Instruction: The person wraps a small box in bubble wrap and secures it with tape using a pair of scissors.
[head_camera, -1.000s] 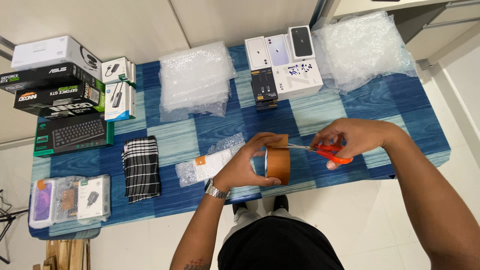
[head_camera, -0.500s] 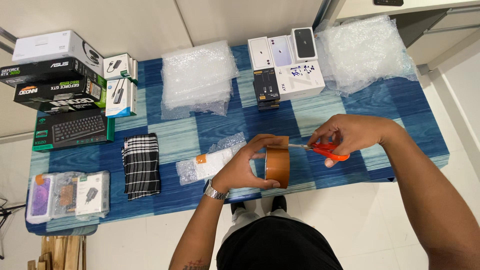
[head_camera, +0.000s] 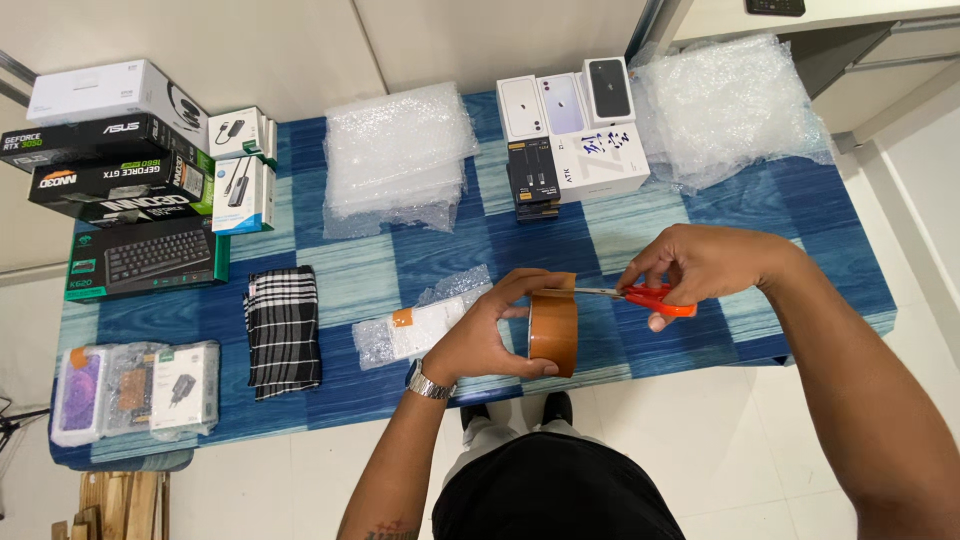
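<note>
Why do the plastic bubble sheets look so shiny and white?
In the head view, even overhead light bounces off the bubble wrap stacks, leaving pale glare; shadows are soft. The left hand on the brown tape roll and the right hand with orange scissors look sharp; table edges bend slightly.

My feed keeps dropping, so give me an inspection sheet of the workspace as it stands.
Surface: blue checked tablecloth over the table.
Job's things: brown packing-tape roll; orange-handled scissors, blades at the tape's loose end.
Clutter: bubble-wrap stacks; white phone boxes; black keyboard box; folded black checked cloth; bubble-wrapped parcel.
Hands: left hand grips the roll; right hand holds the scissors.
Cables: nothing seen loose.
Surroundings: pale tiled floor; wooden slats.
</note>
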